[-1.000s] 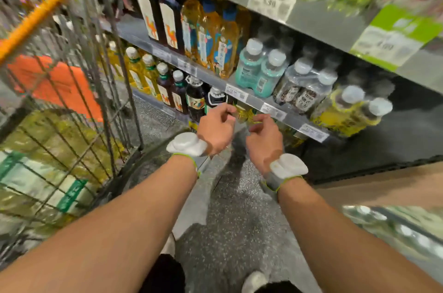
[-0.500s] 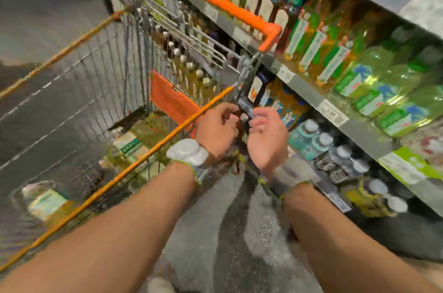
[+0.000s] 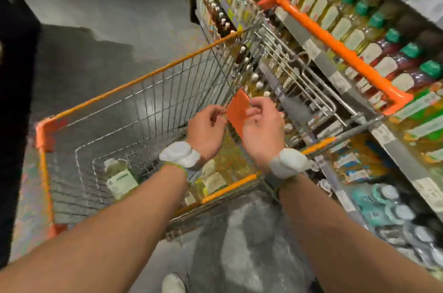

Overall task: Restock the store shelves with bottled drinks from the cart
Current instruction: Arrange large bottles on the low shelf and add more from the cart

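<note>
A wire shopping cart (image 3: 134,105) with orange trim and an orange handle (image 3: 335,48) stands in front of me. Bottled drinks (image 3: 119,180) with pale labels lie on its bottom. My left hand (image 3: 206,129) and my right hand (image 3: 261,129) hover side by side over the cart's near right end, fingers loosely curled, holding nothing that I can see. An orange flap (image 3: 238,110) of the cart shows between them. The store shelves (image 3: 393,153) on the right carry rows of bottles.
Green-capped bottles (image 3: 374,28) fill the upper shelf behind the cart handle. White-capped teal and clear bottles (image 3: 388,206) stand on a lower shelf at right. Grey floor (image 3: 100,28) lies beyond the cart. A dark object (image 3: 14,100) borders the left edge.
My view has swung from the lower shelf to the cart. Both hands left the shelf edge and now hang above the cart's basket, still close together.
</note>
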### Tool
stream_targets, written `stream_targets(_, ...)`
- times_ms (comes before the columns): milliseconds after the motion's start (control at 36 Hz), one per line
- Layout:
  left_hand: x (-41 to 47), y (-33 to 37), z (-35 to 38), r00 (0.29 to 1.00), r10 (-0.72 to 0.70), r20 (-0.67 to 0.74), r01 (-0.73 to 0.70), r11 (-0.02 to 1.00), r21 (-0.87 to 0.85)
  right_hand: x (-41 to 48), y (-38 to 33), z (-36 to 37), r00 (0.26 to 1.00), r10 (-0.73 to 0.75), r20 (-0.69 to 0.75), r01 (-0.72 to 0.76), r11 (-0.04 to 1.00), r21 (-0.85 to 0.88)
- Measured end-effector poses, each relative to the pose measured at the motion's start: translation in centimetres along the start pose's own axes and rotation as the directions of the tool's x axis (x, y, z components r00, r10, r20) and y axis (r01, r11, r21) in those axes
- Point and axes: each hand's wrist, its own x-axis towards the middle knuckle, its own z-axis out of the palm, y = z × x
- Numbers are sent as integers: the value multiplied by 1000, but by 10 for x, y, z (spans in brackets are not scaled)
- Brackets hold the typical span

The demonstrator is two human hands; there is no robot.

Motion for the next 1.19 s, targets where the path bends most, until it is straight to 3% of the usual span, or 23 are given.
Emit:
stream_targets(222,7,-56,-33,979,-135,-154,135,991,-12,10,2,81,979,-13,205,10,1000,14)
stream_targets(333,4,-97,-55,938,-178,-298,205,977,59,2,6,137,935,-50,352,48,999,16)
stream_targets(472,-4,-141,-88,895,-237,-379,291,952,91,-19,9,195,857,-62,512,42,998,50)
stream_targets(778,-8,-210,-144,788,-315,-529,436,892,119,-66,18,294,789,-9,615,67,995,-72)
stream_targets(889,-10,-228,-150,796,-344,-498,473,867,157,-77,34,315,738,-5,675,144,978,-150)
stream_targets(1000,-10,-248,-156,791,-460,-404,550,823,139,-86,44,332,672,50,739,177,958,-226)
stream_targets(1194,-10,-257,-171,819,-521,-241,573,716,398,-103,54,353,516,140,845,271,909,-316)
